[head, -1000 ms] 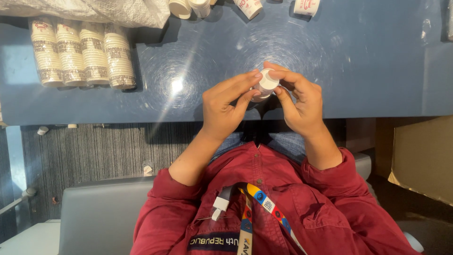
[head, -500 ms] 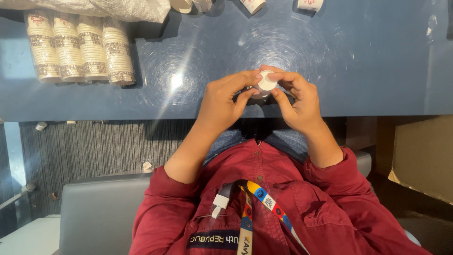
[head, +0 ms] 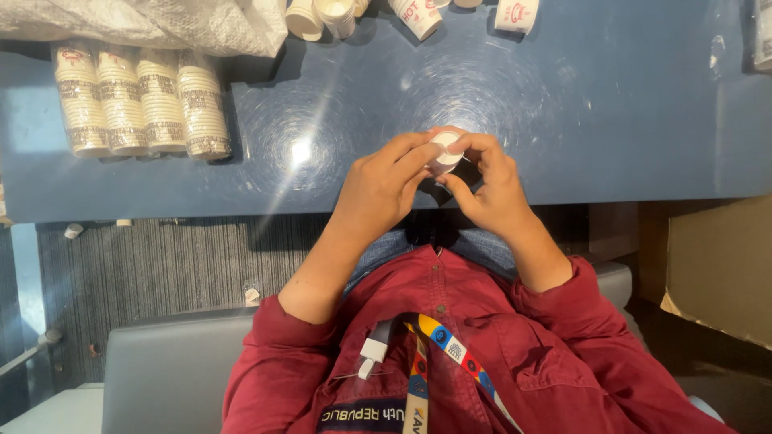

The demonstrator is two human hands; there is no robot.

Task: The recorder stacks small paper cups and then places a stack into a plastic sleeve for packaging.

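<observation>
While sleeved cup stacks [head: 141, 100] lie left, hands [head: 438, 181] pinch a white cup [head: 445, 150].

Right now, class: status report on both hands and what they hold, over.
Left hand and right hand both gripping one small white cup above the blue table. Sleeved cup stacks lie far left, clear.

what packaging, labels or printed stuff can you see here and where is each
Four sleeved stacks of white paper cups: table's far left, lying side by side, grey-brown printed bands.
Crinkled clear plastic bag: top left, above the stacks.
Loose white cups with red print: top centre edge.
Small white round cup: held between left hand and right hand.
Brown cardboard box: right, below the table.
</observation>
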